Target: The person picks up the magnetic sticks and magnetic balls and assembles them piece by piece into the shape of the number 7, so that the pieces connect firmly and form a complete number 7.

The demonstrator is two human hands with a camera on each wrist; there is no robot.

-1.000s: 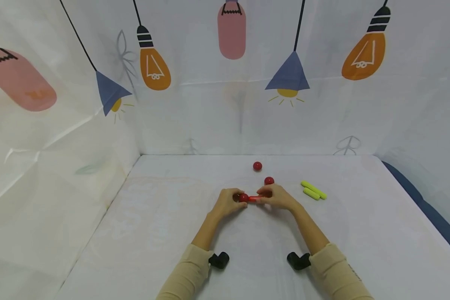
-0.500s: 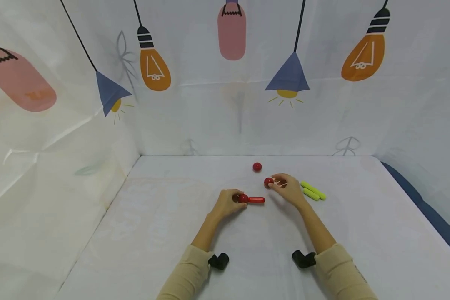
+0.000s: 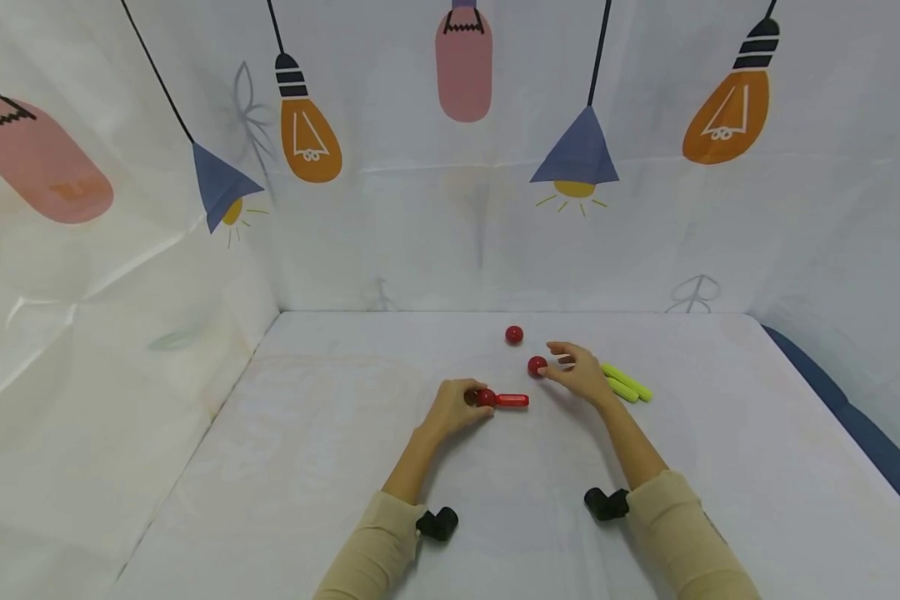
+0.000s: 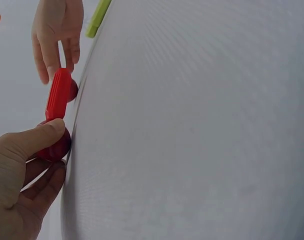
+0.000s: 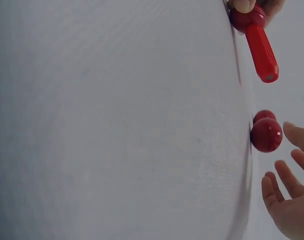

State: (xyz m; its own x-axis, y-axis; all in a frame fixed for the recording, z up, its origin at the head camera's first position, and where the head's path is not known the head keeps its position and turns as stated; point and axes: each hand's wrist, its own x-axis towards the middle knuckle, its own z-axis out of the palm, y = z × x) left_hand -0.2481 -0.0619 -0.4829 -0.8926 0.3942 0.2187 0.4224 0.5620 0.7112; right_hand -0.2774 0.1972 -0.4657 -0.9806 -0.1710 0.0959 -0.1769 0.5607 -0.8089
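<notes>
My left hand pinches a dark red ball between thumb and fingers. Out of that ball a short bright red ribbed stick points to the right, off the tabletop in the wrist views. Beside a second red ball, my right hand spreads its fingers with nothing in its hold. A small gap shows between its thumb and that ball in the right wrist view. Farther back on the table lies a third red ball.
Two yellow-green sticks lie side by side just right of my right hand, partly behind it. The white table meets a printed white sheet at the back. Black wrist mounts stick out from both sleeves.
My right hand has let go of the red stick and moved back and right to the second ball, its fingers opening out. My left hand has kept its place and hold.
</notes>
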